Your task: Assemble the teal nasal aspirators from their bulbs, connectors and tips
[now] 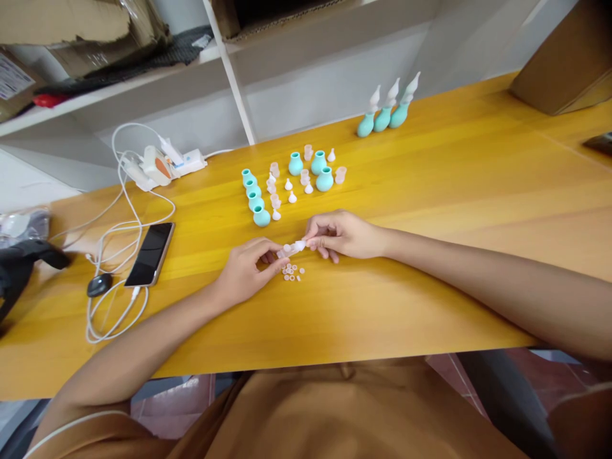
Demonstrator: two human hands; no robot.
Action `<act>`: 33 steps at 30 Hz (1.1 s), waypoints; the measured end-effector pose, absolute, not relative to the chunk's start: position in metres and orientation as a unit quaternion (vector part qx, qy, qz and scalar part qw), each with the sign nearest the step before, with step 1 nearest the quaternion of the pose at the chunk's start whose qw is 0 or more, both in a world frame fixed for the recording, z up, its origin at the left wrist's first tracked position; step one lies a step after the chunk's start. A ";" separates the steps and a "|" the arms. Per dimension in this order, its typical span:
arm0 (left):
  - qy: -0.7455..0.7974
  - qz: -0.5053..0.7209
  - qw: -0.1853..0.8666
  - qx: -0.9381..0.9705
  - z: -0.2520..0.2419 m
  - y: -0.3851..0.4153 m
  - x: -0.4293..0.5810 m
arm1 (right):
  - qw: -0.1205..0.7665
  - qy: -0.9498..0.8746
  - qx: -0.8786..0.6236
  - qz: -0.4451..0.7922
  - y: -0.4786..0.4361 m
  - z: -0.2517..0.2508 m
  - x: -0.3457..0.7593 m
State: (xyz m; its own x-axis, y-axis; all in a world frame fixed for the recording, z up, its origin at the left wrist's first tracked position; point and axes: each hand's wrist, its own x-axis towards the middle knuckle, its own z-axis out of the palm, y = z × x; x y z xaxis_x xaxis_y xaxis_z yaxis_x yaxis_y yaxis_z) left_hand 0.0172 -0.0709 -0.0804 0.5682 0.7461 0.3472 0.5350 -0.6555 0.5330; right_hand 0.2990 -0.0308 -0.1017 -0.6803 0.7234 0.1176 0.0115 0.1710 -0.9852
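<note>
My left hand is closed on a translucent plastic connector, thumb and fingers pinching its left end. My right hand pinches a small white nozzle tip against the connector's other end; whether the two are joined I cannot tell. Just below lie several small translucent rings. Beyond my hands stand several turquoise squeeze bulbs, some in a row at the left and others further right. Among them are loose white nozzle tips and translucent connectors.
Three turquoise bulbs fitted with white tips stand at the back right. On the left are a phone, tangled white cables, a black mouse-like object and a power strip. A cardboard box occupies the far right.
</note>
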 end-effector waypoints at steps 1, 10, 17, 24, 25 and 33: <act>0.368 0.280 0.188 0.867 -0.080 -0.071 0.017 | 0.303 -0.704 -0.263 0.587 -0.031 -0.102 0.299; 0.327 0.289 0.174 0.883 -0.081 -0.070 0.015 | 0.297 -0.728 -0.277 0.552 -0.038 -0.100 0.299; 0.335 0.285 0.158 0.884 -0.081 -0.070 0.015 | 0.315 -0.775 -0.282 0.470 -0.050 -0.096 0.294; 0.309 0.308 0.122 0.891 -0.082 -0.072 0.015 | 0.322 -0.785 -0.286 0.446 -0.054 -0.094 0.293; 0.308 0.306 0.120 0.893 -0.082 -0.073 0.015 | 0.323 -0.787 -0.285 0.442 -0.054 -0.093 0.293; 0.288 0.306 0.105 0.901 -0.082 -0.075 0.016 | 0.322 -0.809 -0.269 0.412 -0.056 -0.093 0.293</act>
State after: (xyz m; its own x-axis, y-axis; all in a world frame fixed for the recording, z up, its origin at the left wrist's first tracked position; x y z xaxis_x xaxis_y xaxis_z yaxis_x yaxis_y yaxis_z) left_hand 0.0163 -0.0746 -0.0820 0.6460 0.5840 0.4915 0.4559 -0.8117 0.3652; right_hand 0.2934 -0.0560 -0.0927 -0.6487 0.6995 0.2998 0.1698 0.5170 -0.8390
